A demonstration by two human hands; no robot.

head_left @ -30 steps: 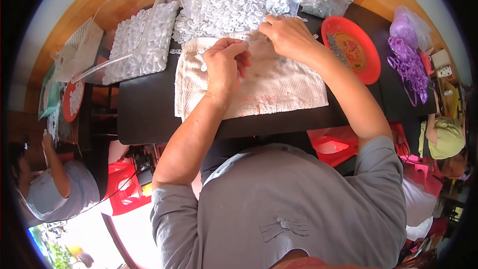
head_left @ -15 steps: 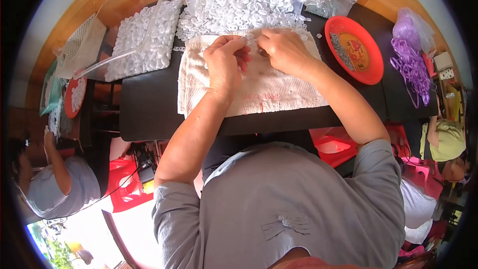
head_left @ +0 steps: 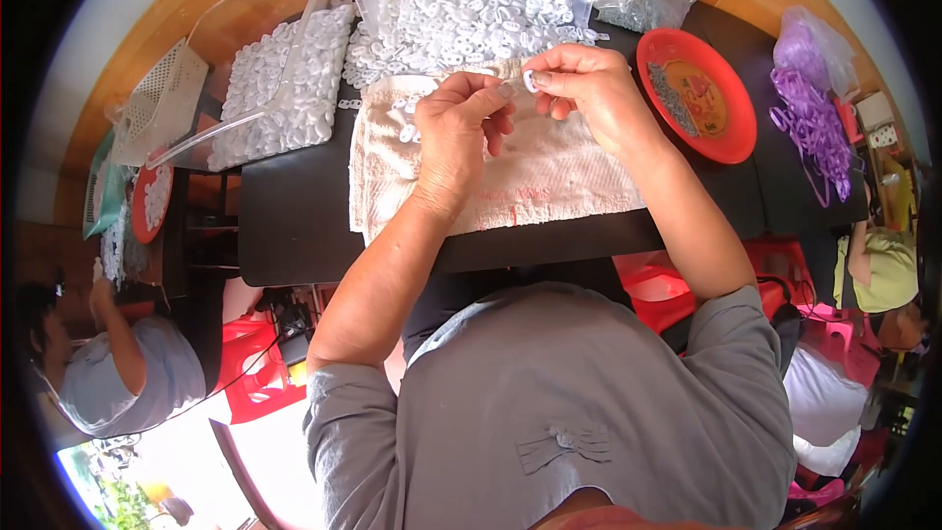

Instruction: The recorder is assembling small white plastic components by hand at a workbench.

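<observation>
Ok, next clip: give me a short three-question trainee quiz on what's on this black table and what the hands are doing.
1. True or false: the right hand pinches a small white ring-shaped plastic piece at its fingertips.
2. What lies under both hands? A) a sheet of newspaper B) a cream-coloured cloth towel C) a metal tray
3. Fill in: the round red plastic plate sits to the person's ____ of the towel.

Key: 1 true. 2 B; the left hand hovers over it, beside the right hand, and whether it also grips the piece is hard to tell. 3 right. The big heap of white plastic pieces lies beyond the towel on the black table.
</observation>
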